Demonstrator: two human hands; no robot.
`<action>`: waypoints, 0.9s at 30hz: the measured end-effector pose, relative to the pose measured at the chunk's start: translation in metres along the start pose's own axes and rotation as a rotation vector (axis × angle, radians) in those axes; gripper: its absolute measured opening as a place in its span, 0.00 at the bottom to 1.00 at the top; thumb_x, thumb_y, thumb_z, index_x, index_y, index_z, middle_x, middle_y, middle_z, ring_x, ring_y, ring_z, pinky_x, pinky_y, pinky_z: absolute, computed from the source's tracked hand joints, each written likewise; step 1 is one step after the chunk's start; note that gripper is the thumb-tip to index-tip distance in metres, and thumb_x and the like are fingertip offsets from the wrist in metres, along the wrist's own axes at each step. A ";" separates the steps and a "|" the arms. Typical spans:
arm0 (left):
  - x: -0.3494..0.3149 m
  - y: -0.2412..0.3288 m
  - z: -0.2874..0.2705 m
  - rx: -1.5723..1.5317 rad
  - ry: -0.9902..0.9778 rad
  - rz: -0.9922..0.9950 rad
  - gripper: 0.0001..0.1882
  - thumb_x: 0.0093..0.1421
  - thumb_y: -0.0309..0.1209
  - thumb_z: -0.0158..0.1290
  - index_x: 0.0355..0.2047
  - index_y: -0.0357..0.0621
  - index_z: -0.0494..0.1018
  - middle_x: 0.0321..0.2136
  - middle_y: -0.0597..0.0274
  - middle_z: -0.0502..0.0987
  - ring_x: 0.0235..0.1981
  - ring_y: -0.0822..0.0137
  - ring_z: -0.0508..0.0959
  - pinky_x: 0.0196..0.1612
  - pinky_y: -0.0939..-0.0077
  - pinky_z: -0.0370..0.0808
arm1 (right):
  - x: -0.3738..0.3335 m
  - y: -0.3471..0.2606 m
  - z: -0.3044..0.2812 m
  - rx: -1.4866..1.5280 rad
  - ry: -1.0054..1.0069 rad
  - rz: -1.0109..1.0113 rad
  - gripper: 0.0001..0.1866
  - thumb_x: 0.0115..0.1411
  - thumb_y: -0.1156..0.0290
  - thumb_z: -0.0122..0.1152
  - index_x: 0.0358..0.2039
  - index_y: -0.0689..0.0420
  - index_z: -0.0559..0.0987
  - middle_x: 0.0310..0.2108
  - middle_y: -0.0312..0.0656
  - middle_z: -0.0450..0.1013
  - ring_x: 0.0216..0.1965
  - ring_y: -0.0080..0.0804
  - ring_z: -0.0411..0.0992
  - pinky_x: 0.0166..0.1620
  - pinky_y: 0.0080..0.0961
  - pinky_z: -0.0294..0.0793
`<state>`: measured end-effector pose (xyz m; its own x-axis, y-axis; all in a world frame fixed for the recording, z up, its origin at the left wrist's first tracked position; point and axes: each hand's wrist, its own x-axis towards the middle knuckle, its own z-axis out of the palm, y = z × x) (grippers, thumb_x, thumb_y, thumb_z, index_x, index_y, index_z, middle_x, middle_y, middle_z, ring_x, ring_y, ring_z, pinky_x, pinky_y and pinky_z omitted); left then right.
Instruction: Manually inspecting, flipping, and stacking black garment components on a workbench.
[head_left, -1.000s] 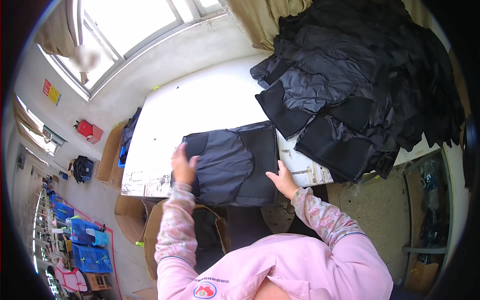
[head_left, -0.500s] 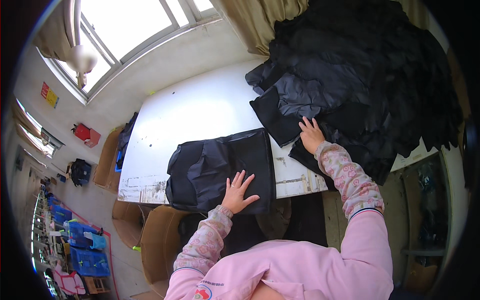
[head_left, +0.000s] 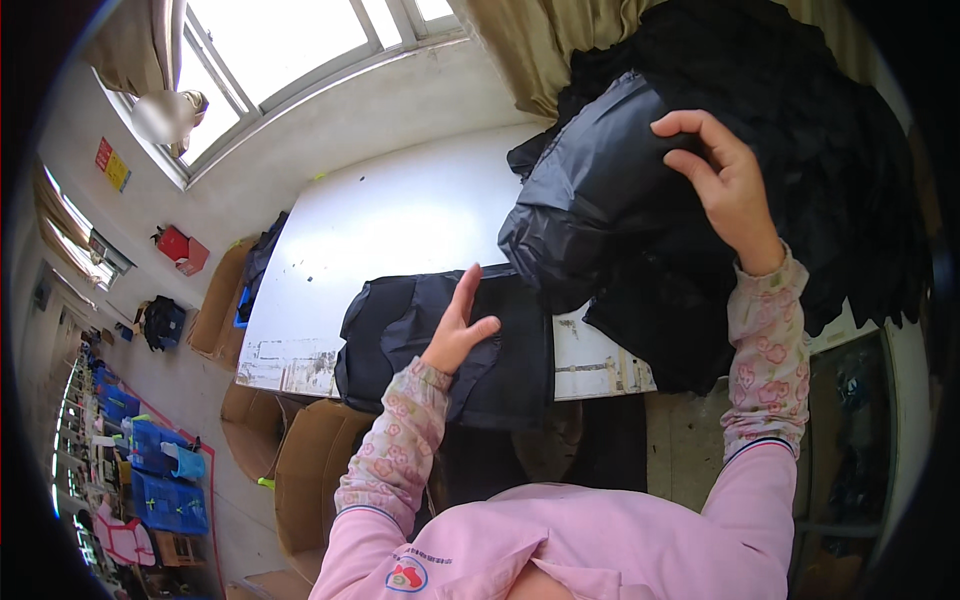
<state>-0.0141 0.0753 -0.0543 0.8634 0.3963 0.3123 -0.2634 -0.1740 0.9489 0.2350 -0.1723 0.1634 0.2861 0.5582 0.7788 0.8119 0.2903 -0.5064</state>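
Right hand [head_left: 725,185]: we see its fingers pinched on a dark grey fabric piece [head_left: 590,200], lifted off the table at the far right, in front of the black fabric pile [head_left: 830,150]. Left hand [head_left: 458,330]: fingers spread and raised, holding nothing, over the folded dark garment [head_left: 400,335]. That garment lies flat at the near edge of the white table [head_left: 380,225]. Cardboard boxes [head_left: 300,450] stand on the floor, near left.
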 end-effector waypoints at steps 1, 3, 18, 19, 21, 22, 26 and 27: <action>0.013 0.020 0.007 -0.203 -0.035 -0.034 0.50 0.57 0.43 0.61 0.69 0.38 0.44 0.67 0.49 0.53 0.69 0.60 0.52 0.68 0.70 0.47 | 0.004 -0.007 -0.006 0.099 -0.025 0.038 0.11 0.57 0.84 0.55 0.41 0.62 0.77 0.40 0.34 0.75 0.43 0.22 0.71 0.48 0.17 0.68; 0.029 0.042 0.016 -0.581 -0.259 -0.044 0.49 0.59 0.52 0.56 0.68 0.39 0.45 0.66 0.50 0.56 0.66 0.59 0.57 0.67 0.66 0.54 | 0.009 -0.011 -0.011 0.140 -0.041 0.040 0.12 0.58 0.83 0.54 0.42 0.62 0.77 0.41 0.34 0.74 0.44 0.20 0.70 0.49 0.16 0.67; -0.019 0.064 0.068 -1.096 0.101 -0.281 0.18 0.67 0.32 0.46 0.54 0.38 0.67 0.52 0.54 0.74 0.53 0.56 0.74 0.59 0.58 0.69 | -0.062 0.062 0.090 -0.475 0.062 0.036 0.19 0.53 0.72 0.64 0.47 0.58 0.75 0.45 0.50 0.71 0.47 0.47 0.71 0.49 0.34 0.70; -0.013 0.071 0.066 -1.019 0.153 -0.214 0.15 0.67 0.29 0.45 0.53 0.40 0.69 0.50 0.56 0.75 0.51 0.58 0.76 0.56 0.62 0.72 | -0.067 0.047 0.093 -0.814 0.126 -0.069 0.23 0.53 0.68 0.65 0.50 0.56 0.73 0.48 0.52 0.70 0.49 0.49 0.69 0.51 0.36 0.69; -0.007 0.070 0.063 -0.931 0.239 -0.161 0.15 0.67 0.28 0.46 0.53 0.39 0.69 0.49 0.57 0.75 0.50 0.59 0.76 0.56 0.63 0.73 | -0.084 0.021 0.092 -0.611 0.181 0.083 0.30 0.52 0.64 0.68 0.55 0.56 0.70 0.54 0.54 0.65 0.53 0.53 0.66 0.54 0.36 0.67; -0.003 0.069 0.066 -0.845 0.341 -0.109 0.16 0.66 0.27 0.47 0.53 0.39 0.69 0.49 0.57 0.75 0.49 0.60 0.77 0.55 0.64 0.73 | -0.100 0.011 0.101 -0.299 0.101 0.172 0.30 0.53 0.64 0.68 0.55 0.57 0.70 0.53 0.54 0.66 0.53 0.53 0.66 0.54 0.37 0.66; -0.008 0.067 0.093 -0.707 0.453 -0.069 0.16 0.63 0.25 0.52 0.52 0.39 0.69 0.46 0.58 0.75 0.46 0.64 0.77 0.51 0.67 0.74 | -0.157 -0.020 0.163 0.029 -0.045 0.303 0.28 0.55 0.68 0.66 0.55 0.60 0.69 0.44 0.54 0.72 0.46 0.51 0.72 0.50 0.37 0.71; -0.010 0.063 0.093 -0.706 0.453 -0.076 0.16 0.63 0.25 0.52 0.52 0.39 0.69 0.46 0.58 0.75 0.46 0.64 0.77 0.51 0.67 0.74 | -0.159 -0.017 0.174 0.100 -0.028 0.382 0.25 0.56 0.70 0.64 0.53 0.61 0.71 0.41 0.54 0.74 0.43 0.50 0.74 0.47 0.36 0.73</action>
<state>0.0006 -0.0230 -0.0022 0.6733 0.7337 0.0913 -0.5488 0.4132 0.7266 0.0868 -0.1309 -0.0160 0.5432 0.6613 0.5174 0.5954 0.1311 -0.7926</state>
